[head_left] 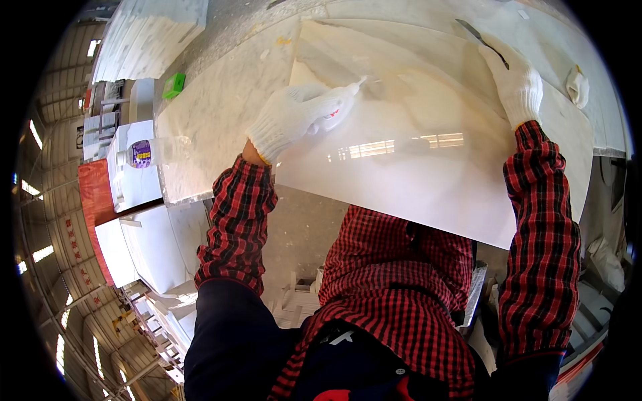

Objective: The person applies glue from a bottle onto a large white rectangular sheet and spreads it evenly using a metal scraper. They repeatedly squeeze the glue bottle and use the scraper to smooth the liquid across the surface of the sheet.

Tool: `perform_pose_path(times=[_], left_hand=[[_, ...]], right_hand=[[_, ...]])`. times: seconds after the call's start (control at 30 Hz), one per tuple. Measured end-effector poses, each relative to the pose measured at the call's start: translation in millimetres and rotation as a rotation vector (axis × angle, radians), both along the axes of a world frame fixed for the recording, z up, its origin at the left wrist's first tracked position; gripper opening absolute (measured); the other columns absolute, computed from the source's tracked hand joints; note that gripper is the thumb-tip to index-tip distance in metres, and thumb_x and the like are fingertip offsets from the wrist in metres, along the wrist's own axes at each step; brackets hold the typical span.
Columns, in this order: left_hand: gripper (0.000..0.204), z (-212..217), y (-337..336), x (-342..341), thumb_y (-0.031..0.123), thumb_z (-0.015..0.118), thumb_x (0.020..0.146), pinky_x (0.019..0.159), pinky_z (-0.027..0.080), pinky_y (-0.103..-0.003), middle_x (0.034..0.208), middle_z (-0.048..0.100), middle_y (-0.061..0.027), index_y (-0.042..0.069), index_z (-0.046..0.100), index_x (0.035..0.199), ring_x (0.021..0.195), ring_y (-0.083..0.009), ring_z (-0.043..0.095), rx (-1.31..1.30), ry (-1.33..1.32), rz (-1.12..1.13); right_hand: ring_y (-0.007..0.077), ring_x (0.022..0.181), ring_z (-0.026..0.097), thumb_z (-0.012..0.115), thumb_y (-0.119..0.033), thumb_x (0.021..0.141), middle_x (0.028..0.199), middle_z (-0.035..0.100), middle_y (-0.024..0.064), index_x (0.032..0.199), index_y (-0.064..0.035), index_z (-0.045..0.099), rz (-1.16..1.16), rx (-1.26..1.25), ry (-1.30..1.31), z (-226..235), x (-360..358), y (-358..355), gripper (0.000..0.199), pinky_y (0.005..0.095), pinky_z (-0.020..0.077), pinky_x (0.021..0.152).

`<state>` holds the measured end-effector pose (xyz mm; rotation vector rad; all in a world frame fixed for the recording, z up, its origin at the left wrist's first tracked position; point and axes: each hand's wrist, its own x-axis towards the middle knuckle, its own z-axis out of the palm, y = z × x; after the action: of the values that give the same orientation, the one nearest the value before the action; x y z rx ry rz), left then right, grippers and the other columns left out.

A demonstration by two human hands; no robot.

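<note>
White knit gloves cover both of my hands. My left hand (287, 117) is wrapped round a small white squeeze bottle (342, 101), its thin nozzle pointing right and away from me, just above a polished, cream-coloured stone slab (401, 170). At the far right, my right hand (513, 80) grips a slim dark blade (471, 30), perhaps a knife or scraper; its handle is mostly hidden in the glove. The blade tip points to the far left over the slab. The slab's near edge lies close to my lap, and its glossy face reflects bright windows.
A plastic bottle (150, 153) with a purple label lies left of my left hand. Beyond it is a green box (174, 85). Stacked pale slabs (150, 37) stand at the far left. A crumpled white glove or cloth (577, 87) rests right of my right hand.
</note>
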<state>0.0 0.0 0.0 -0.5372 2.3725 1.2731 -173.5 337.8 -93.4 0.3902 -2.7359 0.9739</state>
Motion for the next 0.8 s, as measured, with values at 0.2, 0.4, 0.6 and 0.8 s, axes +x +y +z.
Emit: perform_pose_path(times=[0.2, 0.4, 0.6, 0.8], left_hand=[[0.039, -1.8, 0.6, 1.3, 0.041, 0.073, 0.092, 0.061, 0.042, -0.023, 0.075, 0.062, 0.0030, 0.003, 0.077, 0.102, 0.067, -0.0053, 0.051, 0.076, 0.031, 0.055], [0.037, -1.2, 23.3, -1.7, 0.041, 0.070, 0.098, 0.064, 0.037, -0.021, 0.078, 0.060, 0.0056, 0.004, 0.076, 0.098, 0.071, -0.0044, 0.049, 0.128, 0.101, -0.057], [0.039, -4.6, 38.9, -10.7, 0.041, 0.071, 0.096, 0.064, 0.041, -0.023, 0.078, 0.060, 0.0035, 0.002, 0.075, 0.101, 0.071, -0.0063, 0.051, 0.143, 0.071, -0.020], [0.041, -11.7, 36.6, -20.3, 0.041, 0.070, 0.097, 0.064, 0.042, -0.023, 0.079, 0.061, 0.0015, 0.001, 0.076, 0.106, 0.070, -0.0074, 0.053, 0.059, 0.110, -0.124]], right_hand=[[0.0329, 0.109, 0.066, 0.061, -0.048, 0.097, 0.116, 0.073, 0.0104, 0.124, -0.0216, 0.074, -0.009, 0.001, -0.006, 0.4, -0.4, -0.8, 0.040, 0.0406, 0.0511, 0.093], [0.0330, 0.109, 0.066, 0.062, -0.047, 0.097, 0.116, 0.073, 0.0103, 0.124, -0.0216, 0.074, -0.009, 0.005, 0.001, 0.7, -1.2, 0.3, 0.039, 0.0408, 0.0514, 0.093], [0.0323, 0.107, 0.066, 0.063, -0.045, 0.097, 0.112, 0.073, 0.0100, 0.123, -0.0216, 0.075, -0.005, -0.011, 0.040, 2.3, 2.9, -1.8, 0.037, 0.0412, 0.0517, 0.092], [0.0319, 0.105, 0.066, 0.063, -0.045, 0.097, 0.110, 0.073, 0.0092, 0.123, -0.0219, 0.075, -0.001, -0.013, 0.072, -1.0, 2.6, 0.2, 0.037, 0.0413, 0.0518, 0.092]])
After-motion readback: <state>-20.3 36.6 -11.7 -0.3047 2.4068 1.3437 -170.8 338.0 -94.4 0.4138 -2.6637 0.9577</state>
